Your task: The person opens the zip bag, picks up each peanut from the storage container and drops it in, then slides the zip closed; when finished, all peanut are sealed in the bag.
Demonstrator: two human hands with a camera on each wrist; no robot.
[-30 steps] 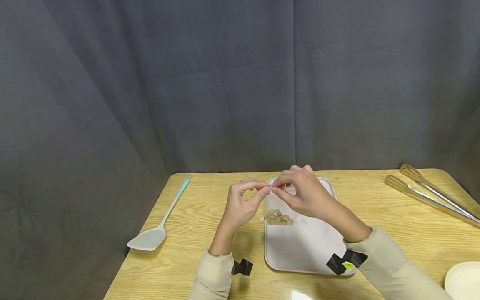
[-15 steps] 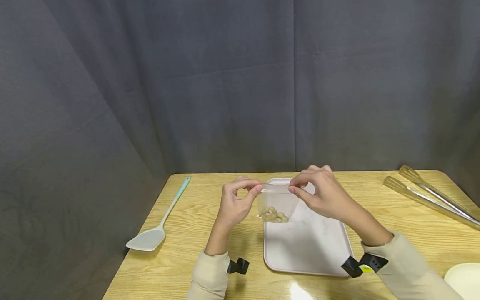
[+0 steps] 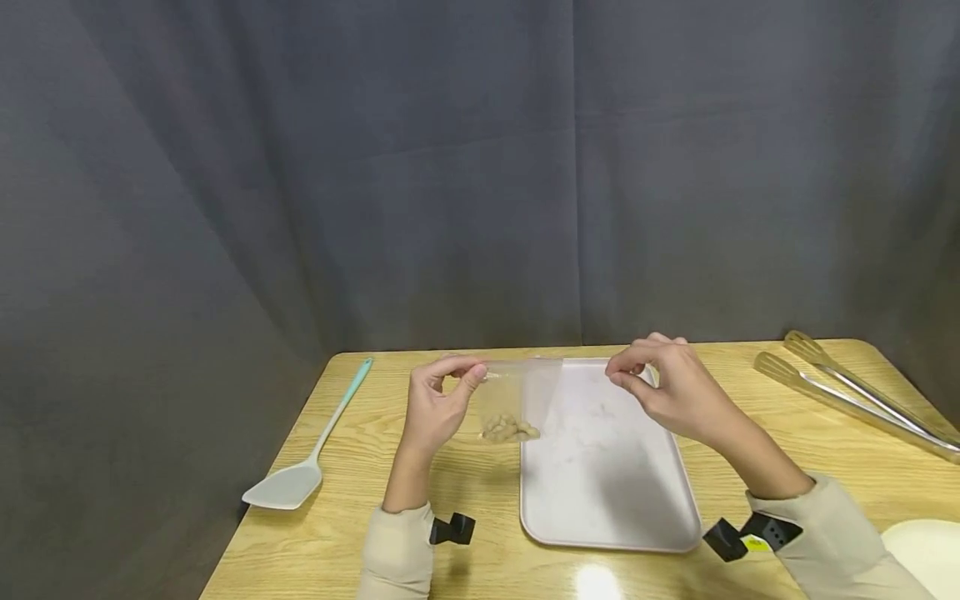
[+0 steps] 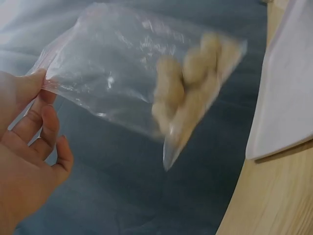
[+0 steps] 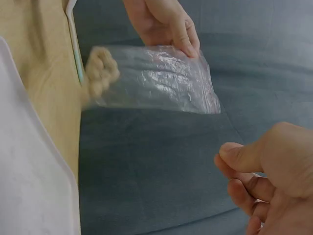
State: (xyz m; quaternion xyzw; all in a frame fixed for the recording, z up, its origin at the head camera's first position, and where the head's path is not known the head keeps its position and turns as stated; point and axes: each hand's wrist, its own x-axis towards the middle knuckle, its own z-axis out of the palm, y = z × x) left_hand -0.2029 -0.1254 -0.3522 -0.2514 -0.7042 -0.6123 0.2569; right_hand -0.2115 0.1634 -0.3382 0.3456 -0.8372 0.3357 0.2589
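Note:
A clear zip bag [image 3: 517,392] hangs over the tray's left edge in the head view. Unshelled peanuts [image 3: 508,428] lie gathered at its bottom. My left hand [image 3: 438,404] pinches the bag's top left corner between thumb and index finger, as the left wrist view also shows. To the right of the bag, apart from it, is my right hand [image 3: 678,387]. Its thumb [image 5: 239,154] meets the index fingertip and the other fingers are curled, with nothing visible between them. Under the hands a pale tray [image 3: 607,500] lies on the table.
A spatula [image 3: 288,483] with a mint handle lies on the table's left side. Metal tongs [image 3: 855,396] rest at the right. A cream plate [image 3: 930,550] shows at the lower right, partly cut off. Dark curtains [image 3: 450,183] stand behind the table.
My right hand has slid rightward along the bag's top and come off it. The left hand has moved left with the bag, whose top now spreads wide.

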